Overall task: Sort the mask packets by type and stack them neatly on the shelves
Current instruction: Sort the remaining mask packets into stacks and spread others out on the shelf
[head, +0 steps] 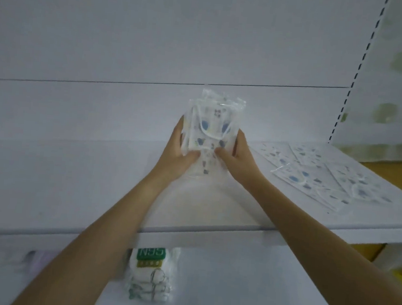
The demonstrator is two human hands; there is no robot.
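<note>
White store shelving fills pretty much the whole view, with a plain white back panel (156, 39) and a slotted upright (355, 75) running up the right side. On the upper shelf (71, 177), both hands are around a bundle of printed mask packets (212, 119). These are clear bags with a little blue-and-grey pattern, held upright roughly mid-shelf. The left hand (178, 155) has its fingers wrapped along the bundle's left edge with the thumb across the front. The right hand (236, 155) mirrors that on the right edge, so each grip is closed snug on the bundle from its own side. Can't tell if the bottom edge actually touches the shelf board. Off to the right, well apart from the hands, more packets of the same print (326, 175) lie flat and overlapping. On the lower shelf (231, 289) there's a stack of green-label mask packets (151, 277) between the forearms, and the stuff at far left is too blurry to name. A cardboard box (392, 174) peeks in behind the right end.
</note>
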